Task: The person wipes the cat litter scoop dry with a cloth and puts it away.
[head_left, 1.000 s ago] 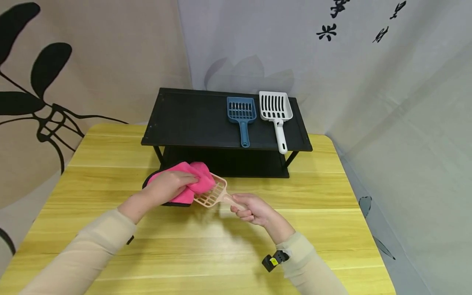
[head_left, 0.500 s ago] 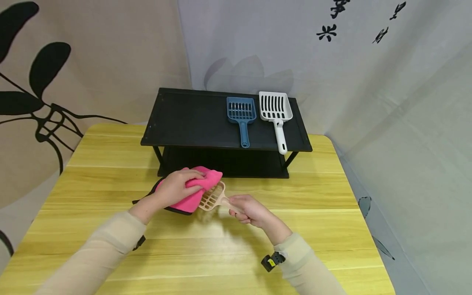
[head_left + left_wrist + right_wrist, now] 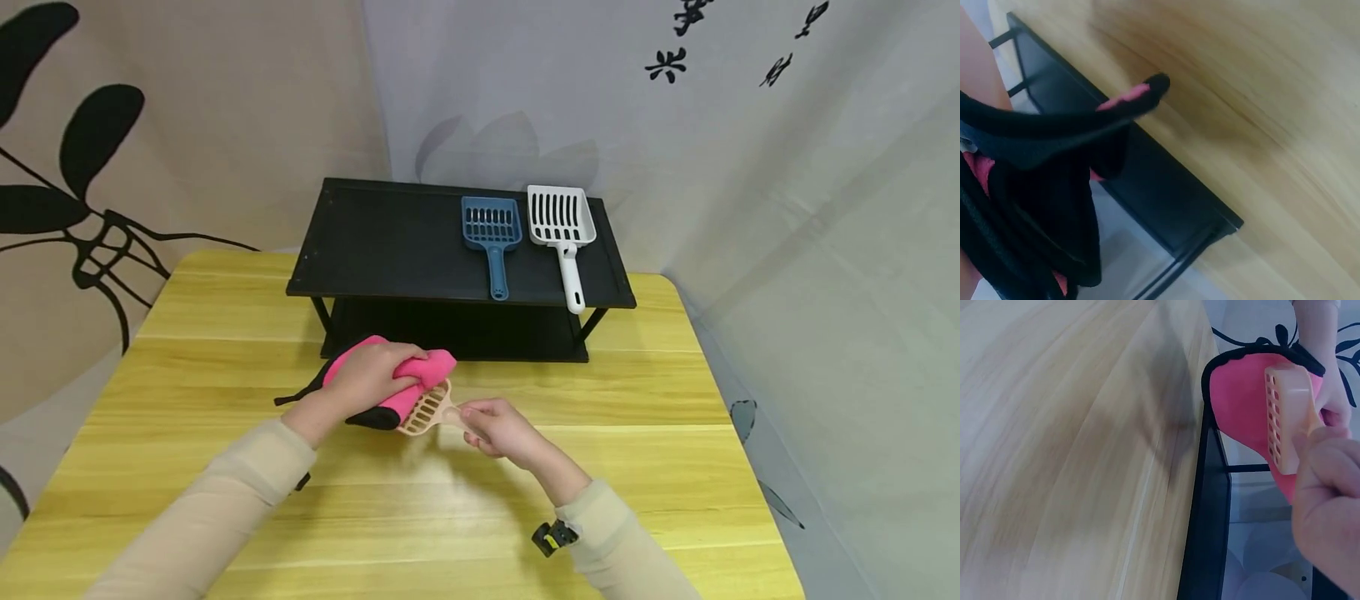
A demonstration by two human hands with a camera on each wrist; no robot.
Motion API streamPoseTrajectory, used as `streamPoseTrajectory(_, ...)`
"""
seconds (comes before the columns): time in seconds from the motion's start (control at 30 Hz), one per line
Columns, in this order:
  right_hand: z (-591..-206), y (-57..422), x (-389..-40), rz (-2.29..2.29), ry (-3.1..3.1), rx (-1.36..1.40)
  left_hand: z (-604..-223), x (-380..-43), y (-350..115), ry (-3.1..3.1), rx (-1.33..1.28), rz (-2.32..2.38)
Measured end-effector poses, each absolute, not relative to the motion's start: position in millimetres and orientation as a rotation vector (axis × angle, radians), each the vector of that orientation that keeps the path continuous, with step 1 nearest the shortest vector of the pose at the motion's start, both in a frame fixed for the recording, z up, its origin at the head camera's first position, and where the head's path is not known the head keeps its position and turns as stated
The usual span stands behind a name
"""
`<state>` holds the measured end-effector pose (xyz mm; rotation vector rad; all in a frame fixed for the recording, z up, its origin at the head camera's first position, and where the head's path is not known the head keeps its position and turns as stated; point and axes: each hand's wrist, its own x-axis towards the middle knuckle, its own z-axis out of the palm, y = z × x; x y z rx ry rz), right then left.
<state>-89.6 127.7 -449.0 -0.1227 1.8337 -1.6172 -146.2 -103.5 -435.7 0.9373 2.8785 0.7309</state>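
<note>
My right hand (image 3: 501,431) grips the handle of a beige slotted litter scoop (image 3: 425,411), held above the table. In the right wrist view the slotted side of the scoop (image 3: 1288,419) shows against a pink cloth. With curled fingers my left hand (image 3: 375,375) holds that pink cloth (image 3: 427,369), which has a black edge and dark underside, against the scoop's head. Part of the scoop is hidden under the cloth. Dark folds of the cloth (image 3: 1041,144) fill the left side of the left wrist view.
Behind the hands stands a black two-tier rack (image 3: 390,242). On its top lie a blue litter scoop (image 3: 492,233) and a white litter scoop (image 3: 561,221), handles toward me. The wooden table (image 3: 600,400) lies beneath, with a printed curtain (image 3: 262,125) behind.
My left hand has moved right with the cloth, over more of the beige scoop's head. The scoop and my right hand have shifted slightly left.
</note>
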Motion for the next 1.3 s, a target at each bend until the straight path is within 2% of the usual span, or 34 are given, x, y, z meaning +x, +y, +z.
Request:
streamPoseTrajectory(0.6, -449, 133, -85, -1.581, 1.873, -0.207, -438, -147, -121, 2.912, 0.815, 0.806)
streamPoseTrajectory(0.83, -451, 142, -87, -1.549, 1.875, -0.255, -435, -151, -132, 2.921, 0.68, 0.939)
streamPoseTrajectory(1.07, -461, 156, -89, -1.617, 1.796, -0.15, -431, -153, -155, 2.92, 0.453, 1.027)
streamPoseTrajectory(1.3, -467, 159, -91, -1.633, 1.857, -0.144, -428, -150, -161, 2.928, 0.45, 1.035)
